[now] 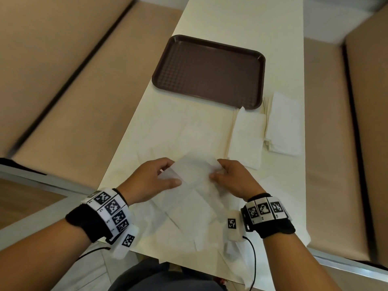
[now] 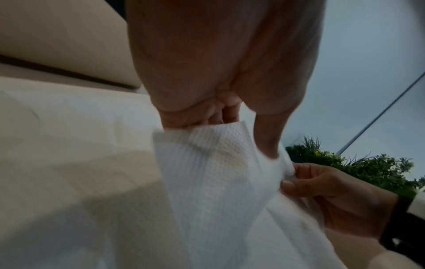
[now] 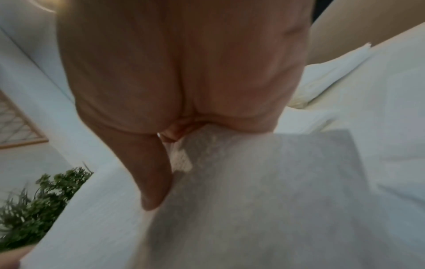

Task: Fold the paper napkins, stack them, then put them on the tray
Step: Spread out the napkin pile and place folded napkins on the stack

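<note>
Cream table [image 1: 241, 22] runs between tan benches [image 1: 63, 59], and near its front edge both hands hold one napkin [image 1: 195, 175] lifted off the top; the left hand [image 1: 151, 181] pinches its left corner between thumb and fingers, the right hand [image 1: 233, 177] pinches the right corner; to fold it well I would bring corner to corner, match the edges, then press the crease flat on the table; loose unfolded napkins [image 1: 189, 225] lie beneath the wrists and could snag; two folded piles [image 1: 281, 122] sit right of the bare brown tray [image 1: 260, 80], well beyond the hands, one corner overlapping its rim
</note>
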The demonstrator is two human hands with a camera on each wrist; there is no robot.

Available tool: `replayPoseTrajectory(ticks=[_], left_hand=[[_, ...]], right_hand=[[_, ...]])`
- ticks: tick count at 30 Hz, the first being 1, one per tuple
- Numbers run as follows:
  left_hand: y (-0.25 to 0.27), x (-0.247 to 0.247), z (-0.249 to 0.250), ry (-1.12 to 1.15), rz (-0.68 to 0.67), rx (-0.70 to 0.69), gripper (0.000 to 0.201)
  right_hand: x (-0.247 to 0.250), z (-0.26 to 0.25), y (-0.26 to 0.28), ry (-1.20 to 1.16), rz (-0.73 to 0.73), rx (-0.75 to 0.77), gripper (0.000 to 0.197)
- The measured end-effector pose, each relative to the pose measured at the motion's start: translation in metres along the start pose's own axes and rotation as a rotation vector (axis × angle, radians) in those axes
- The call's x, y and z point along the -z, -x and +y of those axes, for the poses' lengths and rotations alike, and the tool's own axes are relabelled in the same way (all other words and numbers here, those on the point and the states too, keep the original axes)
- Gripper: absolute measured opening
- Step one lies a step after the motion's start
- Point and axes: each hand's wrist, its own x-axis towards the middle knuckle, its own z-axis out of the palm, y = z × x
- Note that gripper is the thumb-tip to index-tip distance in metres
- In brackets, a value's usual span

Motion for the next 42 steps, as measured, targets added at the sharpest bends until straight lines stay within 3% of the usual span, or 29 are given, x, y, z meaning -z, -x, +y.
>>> replayPoseTrajectory(ticks=[4, 6, 8, 10, 12, 13, 16, 18, 22, 24, 27, 28, 29, 31, 34, 37, 42], left_hand=[[0.007, 0.001, 0.0, -0.254, 0.061, -0.126, 0.016], [0.014, -0.002, 0.006, -0.311, -0.126, -0.254, 0.014], [0.017, -0.001, 0.015, -0.227, -0.328, -0.263, 0.026], [0.01, 0.006, 0.02, -0.037, -0.262, -0.231, 0.026], [-0.005, 0.008, 0.023, 0.017, -0.236, -0.199, 0.01], [-0.013, 0.007, 0.024, -0.001, -0.297, -0.185, 0.007], [-0.029, -0.004, 0.025, -0.058, -0.534, -0.131, 0.024], [-0.036, -0.009, 0.028, -0.052, -0.59, -0.108, 0.024], [-0.048, -0.011, 0.03, 0.109, -0.508, -0.09, 0.031], [-0.054, -0.015, 0.035, 0.261, -0.456, -0.076, 0.034], [-0.071, -0.028, 0.05, 0.441, -0.334, -0.08, 0.043], [-0.077, -0.034, 0.056, 0.476, -0.285, -0.092, 0.046], [-0.085, -0.04, 0.062, 0.511, -0.244, -0.102, 0.048], [-0.1, -0.052, 0.072, 0.563, -0.202, -0.125, 0.053], [-0.121, -0.066, 0.086, 0.573, -0.194, -0.144, 0.057], [-0.141, -0.071, 0.102, 0.566, -0.155, -0.126, 0.047], [-0.184, -0.07, 0.122, 0.556, -0.097, -0.116, 0.039]], right_hand=[[0.001, 0.005, 0.0, -0.127, 0.031, 0.016, 0.018], [0.003, 0.008, -0.001, -0.144, 0.032, 0.034, 0.023], [0.005, 0.008, 0.0, -0.151, 0.021, 0.068, 0.04], [0.005, 0.008, 0.002, -0.182, -0.004, 0.129, 0.054], [0.005, 0.006, 0.005, -0.274, -0.036, 0.18, 0.04], [0.005, 0.006, 0.006, -0.319, -0.048, 0.204, 0.029], [0.005, 0.005, 0.005, -0.398, -0.072, 0.254, 0.021], [0.003, 0.004, 0.005, -0.436, -0.06, 0.271, 0.023], [0.012, 0.01, 0.008, -0.475, 0.142, 0.183, 0.025], [0.017, 0.018, 0.01, -0.707, 0.194, 0.058, 0.023], [0.016, 0.034, 0.012, -1.06, 0.129, -0.085, 0.075], [0.013, 0.036, 0.014, -1.089, 0.086, -0.105, 0.081], [0.01, 0.037, 0.015, -1.073, 0.056, -0.106, 0.076], [0.004, 0.032, 0.018, -0.96, 0.052, -0.07, 0.047], [0.004, 0.029, 0.012, -0.873, 0.186, -0.093, 0.022], [0.014, 0.034, 0.006, -0.857, 0.299, -0.153, 0.018], [0.029, 0.04, -0.001, -0.855, 0.347, -0.232, 0.016]])
